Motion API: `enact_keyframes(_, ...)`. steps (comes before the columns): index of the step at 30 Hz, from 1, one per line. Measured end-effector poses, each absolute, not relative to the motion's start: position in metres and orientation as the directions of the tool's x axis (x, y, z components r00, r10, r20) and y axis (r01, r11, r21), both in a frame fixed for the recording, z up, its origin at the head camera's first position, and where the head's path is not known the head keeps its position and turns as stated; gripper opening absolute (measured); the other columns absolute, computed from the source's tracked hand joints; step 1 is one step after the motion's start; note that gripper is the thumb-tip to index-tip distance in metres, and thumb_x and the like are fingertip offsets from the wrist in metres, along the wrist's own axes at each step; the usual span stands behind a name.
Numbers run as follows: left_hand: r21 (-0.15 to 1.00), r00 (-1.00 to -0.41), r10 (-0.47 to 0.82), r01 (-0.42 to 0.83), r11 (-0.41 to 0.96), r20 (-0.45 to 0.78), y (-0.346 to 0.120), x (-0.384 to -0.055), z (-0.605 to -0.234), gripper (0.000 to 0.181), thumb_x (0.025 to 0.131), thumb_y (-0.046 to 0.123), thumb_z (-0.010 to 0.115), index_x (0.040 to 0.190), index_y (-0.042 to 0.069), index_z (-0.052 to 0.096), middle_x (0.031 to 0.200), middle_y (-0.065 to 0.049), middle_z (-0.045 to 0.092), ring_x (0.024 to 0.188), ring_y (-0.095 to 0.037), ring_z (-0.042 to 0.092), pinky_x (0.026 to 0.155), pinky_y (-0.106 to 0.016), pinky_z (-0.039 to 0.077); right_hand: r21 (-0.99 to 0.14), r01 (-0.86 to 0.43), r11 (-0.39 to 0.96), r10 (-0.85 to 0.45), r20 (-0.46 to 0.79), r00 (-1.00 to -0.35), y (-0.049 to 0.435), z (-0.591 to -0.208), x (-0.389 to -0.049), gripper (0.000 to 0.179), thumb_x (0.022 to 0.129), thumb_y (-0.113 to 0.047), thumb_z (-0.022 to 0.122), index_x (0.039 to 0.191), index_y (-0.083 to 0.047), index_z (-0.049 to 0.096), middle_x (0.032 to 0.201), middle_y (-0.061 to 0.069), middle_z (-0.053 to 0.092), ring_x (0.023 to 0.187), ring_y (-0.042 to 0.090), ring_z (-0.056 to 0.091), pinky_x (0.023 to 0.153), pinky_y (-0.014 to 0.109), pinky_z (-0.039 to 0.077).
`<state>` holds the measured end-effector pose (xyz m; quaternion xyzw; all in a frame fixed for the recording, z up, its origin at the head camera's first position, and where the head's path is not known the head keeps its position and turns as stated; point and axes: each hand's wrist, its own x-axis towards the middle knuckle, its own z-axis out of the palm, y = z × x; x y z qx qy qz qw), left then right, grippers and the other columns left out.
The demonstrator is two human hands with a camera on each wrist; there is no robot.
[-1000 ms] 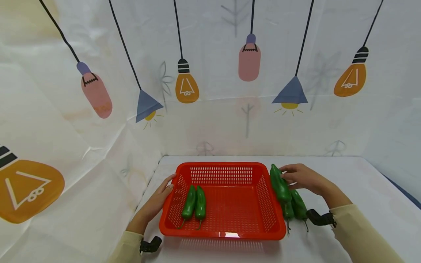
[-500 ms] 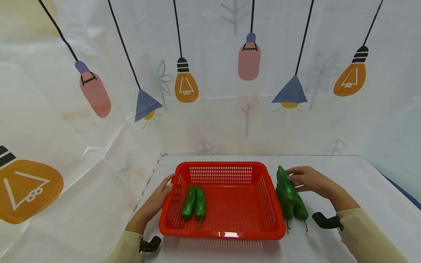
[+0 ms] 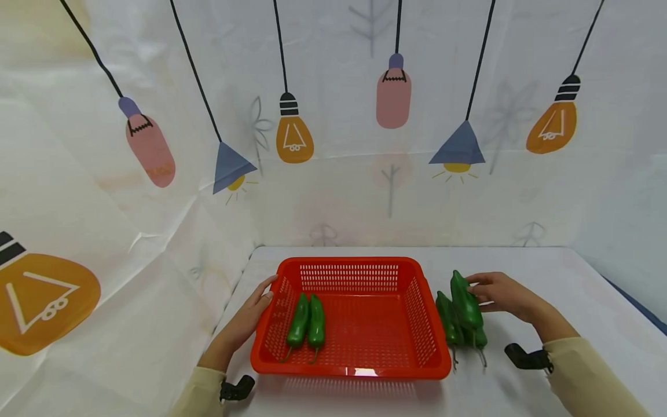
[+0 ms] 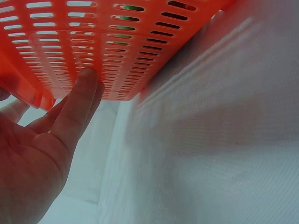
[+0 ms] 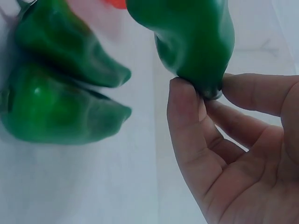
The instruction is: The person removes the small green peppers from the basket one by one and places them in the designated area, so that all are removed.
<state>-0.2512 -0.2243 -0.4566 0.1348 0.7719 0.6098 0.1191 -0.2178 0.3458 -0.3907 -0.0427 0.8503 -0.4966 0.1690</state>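
Note:
A red plastic basket (image 3: 359,371) with slotted walls stands on the table, and two green chili peppers (image 3: 299,324) lie side by side at its left. My left hand (image 3: 244,325) holds the basket's left rim; in the left wrist view its fingers (image 4: 77,109) reach up against the slotted outer wall. Right of the basket, my right hand (image 3: 502,296) pinches a larger green pepper (image 3: 467,304) by its narrow tip, stem end downward. Beside it are two more green peppers, one (image 5: 65,44) above the other (image 5: 60,109) in the right wrist view.
The white-covered table (image 3: 542,272) meets a white cloth backdrop (image 3: 333,197) printed with hanging lamps. Another cloth side (image 3: 156,301) rises close on the left. Each wrist carries a small black camera mount (image 3: 238,388).
My right hand has carried the pinched pepper from beside the basket's right rim to the right and slightly downward, over the other peppers. The left hand has stayed on the basket.

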Motion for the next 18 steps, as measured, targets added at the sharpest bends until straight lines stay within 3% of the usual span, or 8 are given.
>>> enact_keyframes(18, 0.973, -0.936, 0.352, 0.071, 0.221, -0.012, -0.224, -0.251, -0.456, 0.052, 0.112, 0.036, 0.038, 0.161, 0.025, 0.024, 0.155, -0.018, 0.038, 0.124, -0.033, 0.055, 0.097, -0.04, 0.05, -0.837, 0.132, 0.532, -0.192, -0.271, -0.943, 0.362, -0.41, -0.218, 0.05, 0.106, -0.013, 0.05, 0.139, 0.023, 0.038, 0.122, 0.024, 0.065, 0.104, 0.027, 0.067, 0.087, 0.047, 0.056)
